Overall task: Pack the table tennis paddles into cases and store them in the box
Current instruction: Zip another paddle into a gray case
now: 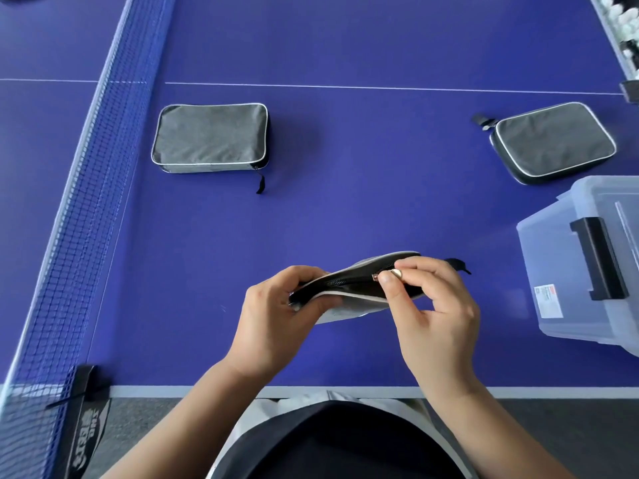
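A grey and black paddle case (349, 288) is held edge-up just above the blue table, near its front edge. My left hand (276, 312) grips the case's left end. My right hand (428, 299) pinches the metal zipper pull (394, 275) on its black zipper side. No paddle shows; whatever is inside the case is hidden. A second grey case (209, 138) lies flat and zipped at the back left. A third grey case (553, 141) lies flat at the back right. The clear plastic box (560, 271) with a black latch stands at the right edge.
The blue net (86, 202) runs along the left, with its black clamp (86, 385) at the table's front corner. A tray of white balls (622, 29) sits at the top right corner. Blue table surface (380, 188) lies between the cases and my hands.
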